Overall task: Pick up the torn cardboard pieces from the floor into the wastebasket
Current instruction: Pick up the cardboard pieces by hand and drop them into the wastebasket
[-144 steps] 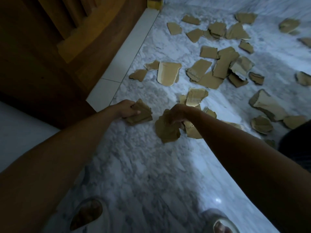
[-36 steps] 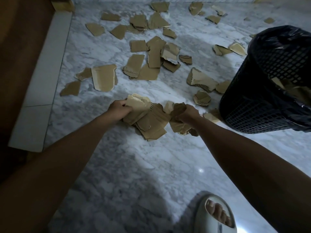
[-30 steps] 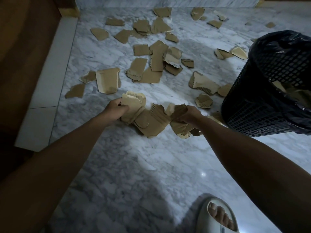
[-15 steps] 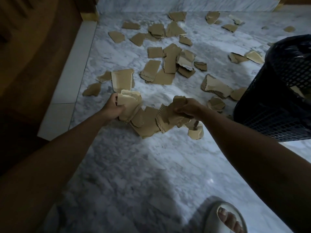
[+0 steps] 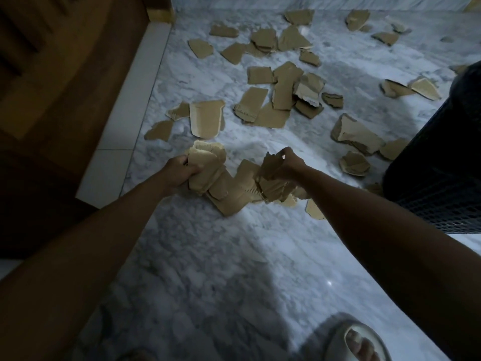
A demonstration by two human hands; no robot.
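My left hand [image 5: 179, 171] is closed on a thick bunch of torn brown cardboard pieces [image 5: 208, 168]. My right hand [image 5: 287, 166] grips another bunch of cardboard pieces [image 5: 270, 181], and the two bunches overlap between my hands just above the marble floor [image 5: 208, 256]. The black mesh wastebasket [image 5: 437, 173] stands at the right edge, partly cut off by the frame, a short way right of my right hand. Several more loose cardboard pieces [image 5: 281, 92] lie scattered on the floor beyond my hands.
A wooden wall or door [image 5: 65, 74] with a white tile skirting [image 5: 125, 126] runs along the left. My foot in a pale slipper [image 5: 354, 342] shows at the bottom right. Loose pieces [image 5: 359, 136] lie close to the wastebasket's left side.
Both hands have lifted their cardboard bunches a little and brought them together. The view has swung left, so the wastebasket sits farther right and is more cut off.
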